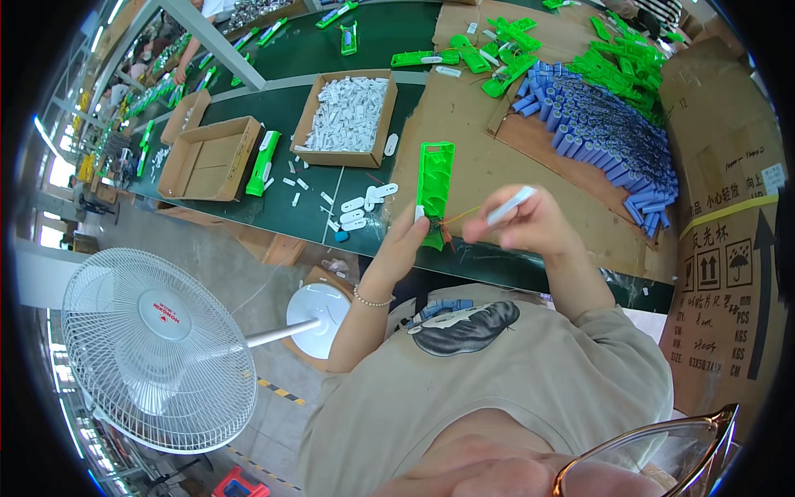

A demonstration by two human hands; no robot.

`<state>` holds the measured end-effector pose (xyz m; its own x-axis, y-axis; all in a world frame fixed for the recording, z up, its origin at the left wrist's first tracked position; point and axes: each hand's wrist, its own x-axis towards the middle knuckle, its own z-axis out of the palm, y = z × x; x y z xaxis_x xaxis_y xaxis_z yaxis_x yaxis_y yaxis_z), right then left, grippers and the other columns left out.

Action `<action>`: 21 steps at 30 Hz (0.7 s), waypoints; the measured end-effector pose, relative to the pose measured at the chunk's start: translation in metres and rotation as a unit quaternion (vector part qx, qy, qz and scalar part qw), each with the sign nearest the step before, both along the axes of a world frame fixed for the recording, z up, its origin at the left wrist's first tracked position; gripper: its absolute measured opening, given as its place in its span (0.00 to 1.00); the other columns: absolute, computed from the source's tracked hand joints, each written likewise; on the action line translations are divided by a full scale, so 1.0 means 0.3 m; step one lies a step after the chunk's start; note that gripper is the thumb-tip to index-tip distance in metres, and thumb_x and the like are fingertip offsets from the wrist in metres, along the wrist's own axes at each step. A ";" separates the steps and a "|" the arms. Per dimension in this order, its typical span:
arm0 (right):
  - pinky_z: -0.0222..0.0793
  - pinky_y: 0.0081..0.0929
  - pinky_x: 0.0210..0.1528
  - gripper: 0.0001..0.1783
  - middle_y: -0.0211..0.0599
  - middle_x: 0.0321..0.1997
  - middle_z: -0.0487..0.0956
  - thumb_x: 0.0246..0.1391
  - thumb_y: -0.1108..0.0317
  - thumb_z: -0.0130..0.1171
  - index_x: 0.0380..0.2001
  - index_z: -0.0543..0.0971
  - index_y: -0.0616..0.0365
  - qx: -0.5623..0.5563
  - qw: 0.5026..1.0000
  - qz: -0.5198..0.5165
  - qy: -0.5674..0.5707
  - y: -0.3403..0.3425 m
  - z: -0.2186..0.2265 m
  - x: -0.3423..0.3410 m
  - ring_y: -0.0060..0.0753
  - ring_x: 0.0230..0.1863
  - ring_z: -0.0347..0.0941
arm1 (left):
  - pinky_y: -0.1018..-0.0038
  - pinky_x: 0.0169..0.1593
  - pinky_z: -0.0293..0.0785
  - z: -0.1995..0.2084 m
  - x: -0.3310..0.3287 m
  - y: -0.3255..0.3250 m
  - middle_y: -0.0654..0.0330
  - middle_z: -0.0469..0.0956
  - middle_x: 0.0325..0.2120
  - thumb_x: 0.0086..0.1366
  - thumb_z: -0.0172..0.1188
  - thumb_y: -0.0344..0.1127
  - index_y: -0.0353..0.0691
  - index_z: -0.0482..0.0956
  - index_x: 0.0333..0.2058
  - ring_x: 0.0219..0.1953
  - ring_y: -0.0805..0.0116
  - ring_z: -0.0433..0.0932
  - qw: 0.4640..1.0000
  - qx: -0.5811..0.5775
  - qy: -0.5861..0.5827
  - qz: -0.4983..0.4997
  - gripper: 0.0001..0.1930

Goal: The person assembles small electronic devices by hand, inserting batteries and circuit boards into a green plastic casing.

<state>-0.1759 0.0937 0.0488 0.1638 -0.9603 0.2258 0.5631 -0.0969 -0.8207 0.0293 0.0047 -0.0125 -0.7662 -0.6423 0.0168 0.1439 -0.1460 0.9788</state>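
Observation:
My left hand is closed around the lower part of a long green plastic housing, which stands out over the table's near edge with its ribbed hollow side showing. Thin orange and yellow wires come out of the housing near its lower end and reach toward my right hand. Between the bent fingers of that hand is a small white oblong plastic piece, held just right of the housing and apart from it. Whether the wires touch my right fingertips is too small to tell.
White oval pieces lie left of my left hand. Behind them stands a cardboard box of small white parts, beside a shallow box. Blue cylindrical cells and green housings are heaped right. A carton and fan flank me.

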 end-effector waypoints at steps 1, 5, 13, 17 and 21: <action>0.75 0.28 0.32 0.08 0.52 0.34 0.79 0.56 0.72 0.54 0.36 0.74 0.67 -0.038 0.997 0.018 0.060 -0.020 -0.013 -0.009 0.39 0.31 0.79 | 0.74 0.48 0.67 -0.016 -0.006 0.007 0.57 0.73 0.41 0.67 0.46 0.37 0.31 0.63 0.54 0.43 0.70 0.71 1.000 0.007 0.010 0.006 0.20; 0.63 0.17 0.14 0.13 0.36 0.14 0.74 0.58 0.66 0.53 0.26 0.74 0.67 0.165 0.967 0.058 0.185 -0.044 0.011 -0.005 0.22 0.13 0.71 | 0.73 0.44 0.70 -0.016 0.001 0.017 0.56 0.73 0.39 0.69 0.43 0.41 0.32 0.62 0.54 0.40 0.68 0.74 0.999 -0.038 0.011 -0.017 0.21; 0.62 0.17 0.15 0.15 0.34 0.14 0.74 0.56 0.61 0.57 0.30 0.75 0.65 0.184 0.965 -0.039 0.185 -0.074 -0.070 -0.071 0.20 0.13 0.69 | 0.74 0.46 0.68 -0.019 -0.012 0.038 0.59 0.74 0.37 0.65 0.50 0.43 0.32 0.64 0.53 0.39 0.71 0.73 0.977 -0.193 -0.082 -0.043 0.23; 0.70 0.19 0.31 0.22 0.36 0.28 0.78 0.47 0.64 0.66 0.42 0.74 0.66 0.077 0.879 -0.339 0.327 -0.094 -0.124 -0.033 0.21 0.28 0.74 | 0.73 0.51 0.66 -0.003 -0.046 0.077 0.58 0.74 0.41 0.63 0.54 0.38 0.34 0.62 0.57 0.44 0.71 0.71 0.988 -0.123 -0.088 -0.020 0.25; 0.70 0.23 0.42 0.30 0.38 0.41 0.77 0.45 0.72 0.66 0.53 0.69 0.66 0.048 0.913 -0.255 0.316 -0.059 -0.138 -0.005 0.24 0.41 0.73 | 0.70 0.55 0.64 -0.021 -0.095 0.104 0.54 0.71 0.47 0.60 0.57 0.32 0.34 0.60 0.59 0.52 0.67 0.69 0.987 -0.120 -0.111 0.007 0.29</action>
<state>-0.1775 0.0758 0.0074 -0.2406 -0.9586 0.1521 -0.1244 -0.1249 -0.9843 0.0007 0.0358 -0.0187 -0.7590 -0.6510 0.0030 -0.0770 0.0944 0.9926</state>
